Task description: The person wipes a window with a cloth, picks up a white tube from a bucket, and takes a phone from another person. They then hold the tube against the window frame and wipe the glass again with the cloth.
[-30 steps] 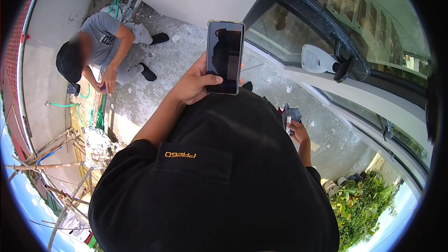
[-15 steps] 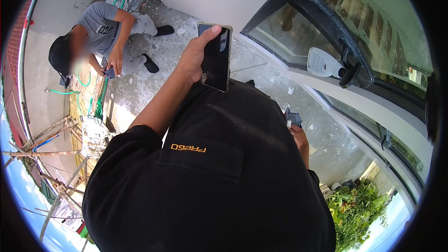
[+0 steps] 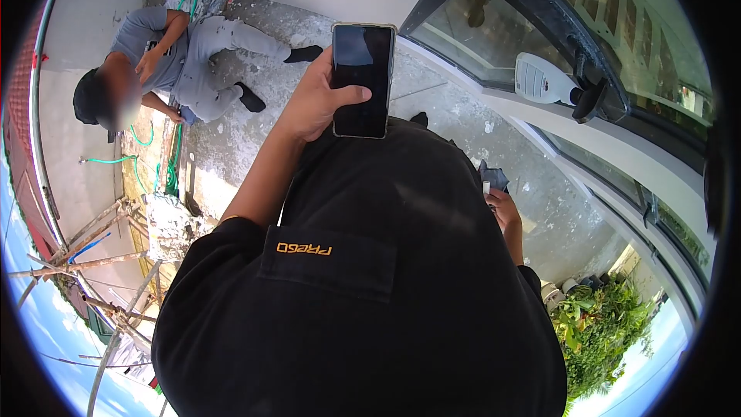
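Note:
My left hand is closed around a smartphone in front of my chest. Its screen looks dark, with a pale reflection near the upper end, and my thumb lies across the glass. Low on my right side, partly hidden by my black shirt, my right hand grips a crumpled grey cloth-like piece. A small white item shows beside those fingers; what it is I cannot make out.
A person in grey sits at the left, one hand raised near the face. Green hose and wooden poles lie beyond my left arm. Window frames and a white lamp-like fixture line the right; plants grow behind.
My thumb has slid from the phone's top end to mid-screen, and the phone sits more upright and slightly higher. The seated person has lifted one hand towards the face and stretched out a leg.

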A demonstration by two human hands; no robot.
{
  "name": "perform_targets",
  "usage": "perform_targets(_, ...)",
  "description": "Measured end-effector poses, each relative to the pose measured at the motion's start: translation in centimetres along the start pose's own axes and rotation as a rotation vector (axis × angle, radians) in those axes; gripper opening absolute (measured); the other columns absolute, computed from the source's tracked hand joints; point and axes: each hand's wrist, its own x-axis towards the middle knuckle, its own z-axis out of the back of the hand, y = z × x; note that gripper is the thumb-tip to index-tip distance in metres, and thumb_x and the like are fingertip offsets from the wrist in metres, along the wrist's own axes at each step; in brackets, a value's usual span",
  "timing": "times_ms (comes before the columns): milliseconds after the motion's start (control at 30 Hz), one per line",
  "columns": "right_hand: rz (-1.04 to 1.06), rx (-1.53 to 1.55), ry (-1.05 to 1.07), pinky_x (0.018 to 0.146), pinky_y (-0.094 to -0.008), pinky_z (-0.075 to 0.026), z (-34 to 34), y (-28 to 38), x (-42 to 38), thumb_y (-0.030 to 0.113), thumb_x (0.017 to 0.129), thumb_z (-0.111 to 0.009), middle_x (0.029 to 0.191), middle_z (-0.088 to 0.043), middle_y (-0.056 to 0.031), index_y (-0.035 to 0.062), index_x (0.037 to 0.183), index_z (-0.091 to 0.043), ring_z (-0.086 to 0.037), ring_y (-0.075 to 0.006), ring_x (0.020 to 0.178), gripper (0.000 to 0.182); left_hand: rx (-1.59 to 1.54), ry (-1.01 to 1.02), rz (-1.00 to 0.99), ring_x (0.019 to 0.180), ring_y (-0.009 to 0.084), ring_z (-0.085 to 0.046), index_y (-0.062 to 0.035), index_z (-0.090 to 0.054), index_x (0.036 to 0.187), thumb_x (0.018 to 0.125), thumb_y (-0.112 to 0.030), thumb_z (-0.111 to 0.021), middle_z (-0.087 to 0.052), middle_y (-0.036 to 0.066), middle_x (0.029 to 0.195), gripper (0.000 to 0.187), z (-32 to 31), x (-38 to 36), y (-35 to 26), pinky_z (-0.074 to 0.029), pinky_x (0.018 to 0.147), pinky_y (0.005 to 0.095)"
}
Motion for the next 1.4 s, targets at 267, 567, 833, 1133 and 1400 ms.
perform_targets(267,0.023,-0.032,-0.007,0.078,-0.0348,-0.05,-0.1,-0.3,0.2,0.019,0.094,-0.076,0.097,-0.067,0.0004,0.0073,0.121,-0.071,-0.062,-0.0144,0.088,0.031,0.088,-0.105,0.006,0.112,0.018,-0.063,-0.0056,-0.049,0.142,0.073,0.009,-0.08,-0.063,0.006,0.121,0.078,-0.3,0.4,0.7,-0.052,0.101,0.0358)
perform_targets(567,-0.021,-0.028,0.003,0.081,-0.0368,-0.051,0.1,-1.7,0.8,0.02,0.093,-0.077,0.1,-0.069,-0.0012,0.0079,0.125,-0.07,-0.064,-0.0161,0.09,0.035,-0.269,0.108,0.149,0.118,0.0196,-0.064,-0.0029,-0.048,0.146,0.088,0.006,-0.062,-0.065,0.01,0.128,0.061,1.3,0.2,-0.5,-0.054,0.103,0.0376)
perform_targets(833,-0.028,-0.012,0.006,0.084,-0.0384,-0.051,1.2,-2.0,1.5,0.02,0.093,-0.077,0.1,-0.068,-0.0015,0.0087,0.125,-0.07,-0.064,-0.0171,0.092,0.035,-0.182,0.234,0.07,0.116,0.021,-0.066,-0.001,-0.049,0.144,0.091,-0.002,-0.066,-0.065,0.01,0.129,0.056,1.1,0.1,0.3,-0.054,0.102,0.0371)
perform_targets(1133,-0.02,-0.06,-0.016,0.083,-0.0374,-0.05,0.5,-1.1,0.7,0.021,0.092,-0.078,0.097,-0.067,-0.0003,0.0108,0.122,-0.071,-0.062,-0.0164,0.09,0.032,-0.356,0.137,0.147,0.114,0.0149,-0.064,-0.0014,-0.048,0.144,0.084,0.006,-0.076,-0.065,0.007,0.126,0.067,0.7,0.0,-0.1,-0.053,0.102,0.0339)
perform_targets(1400,-0.02,-0.058,-0.007,0.079,-0.0364,-0.05,0.5,-1.6,1.0,0.02,0.092,-0.078,0.094,-0.066,0.0006,0.0108,0.12,-0.072,-0.061,-0.0145,0.087,0.03,-0.192,0.059,0.054,0.112,0.0161,-0.066,-0.0017,-0.049,0.145,0.093,0.005,-0.061,-0.067,0.007,0.123,0.053,0.4,-0.7,0.6,-0.056,0.098,0.0344)
